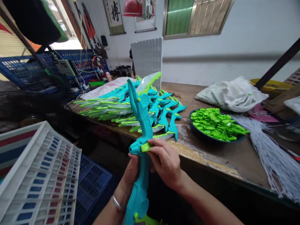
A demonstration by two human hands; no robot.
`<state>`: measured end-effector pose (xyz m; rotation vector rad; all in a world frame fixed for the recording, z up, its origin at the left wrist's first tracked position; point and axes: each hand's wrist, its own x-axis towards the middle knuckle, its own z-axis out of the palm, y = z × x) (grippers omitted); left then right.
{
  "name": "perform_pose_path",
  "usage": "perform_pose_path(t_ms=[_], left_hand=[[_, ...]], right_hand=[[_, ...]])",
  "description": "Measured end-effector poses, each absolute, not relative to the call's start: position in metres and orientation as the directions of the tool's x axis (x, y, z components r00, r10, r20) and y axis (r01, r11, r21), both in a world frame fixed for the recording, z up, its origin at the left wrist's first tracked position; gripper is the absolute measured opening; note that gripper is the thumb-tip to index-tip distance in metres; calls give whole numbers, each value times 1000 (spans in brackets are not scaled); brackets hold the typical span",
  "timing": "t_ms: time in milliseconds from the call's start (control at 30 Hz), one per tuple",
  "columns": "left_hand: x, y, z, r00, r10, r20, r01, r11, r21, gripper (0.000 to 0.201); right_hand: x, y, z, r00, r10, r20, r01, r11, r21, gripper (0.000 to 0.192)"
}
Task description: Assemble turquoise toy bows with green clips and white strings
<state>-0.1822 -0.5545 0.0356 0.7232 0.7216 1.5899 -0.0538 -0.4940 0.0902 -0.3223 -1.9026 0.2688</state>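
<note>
Both your hands sat lowest in view, closed on a teal plastic toy bow held upright in front of the bench. Your left hand was wrapped round the grip from behind, fingers clenched. Your right hand came in from the right, thumb and fingers pinching a small lime-green clip against the bow's middle. Long axis ran near vertical, the upper limb tapering to a point and leaning slightly left, the lower end dropping between your wrists. Clip lay just left of your right fingertips, touching the bow. Right hand was nearer the clip. Bow looked smooth, hard, glossy. Behind it on the bench lay a heap of matching teal-and-green bows. To the right, a dark bowl held green clips, beside a bundle of pale cords and a white bag.
</note>
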Motion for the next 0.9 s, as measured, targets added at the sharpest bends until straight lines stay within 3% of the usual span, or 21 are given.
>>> perform_pose_path(t_ms=[100, 233, 367, 600, 733, 800, 900], left_hand=[[-190, -565, 36, -238, 970, 58, -490, -172, 855, 58], [-192, -574, 41, -383, 920, 82, -298, -207, 932, 58], [-190, -584, 54, -373, 916, 148, 17, -152, 988, 56], [-189, -590, 82, -277, 933, 231, 38, -230, 972, 41], [-186, -593, 86, -271, 926, 265, 22, -269, 963, 33], [-184, -595, 86, -273, 927, 257, 3, -266, 964, 31], [-185, -597, 83, -270, 937, 219, -24, -235, 972, 31]], right_hand=[[-50, -495, 92, -375, 302, 877, 122, 953, -276, 14], [-46, -499, 95, -417, 258, 871, 165, 965, -206, 13], [-42, -501, 98, -467, 231, 854, 170, 971, -169, 21], [-30, -509, 108, -572, 158, 805, 123, 987, -106, 28], [-29, -515, 108, -476, 285, 832, 143, 958, -247, 25], [-29, -514, 107, -410, 450, 794, 150, 891, -428, 36], [-30, -509, 108, -419, 700, 579, 25, 646, -763, 69]])
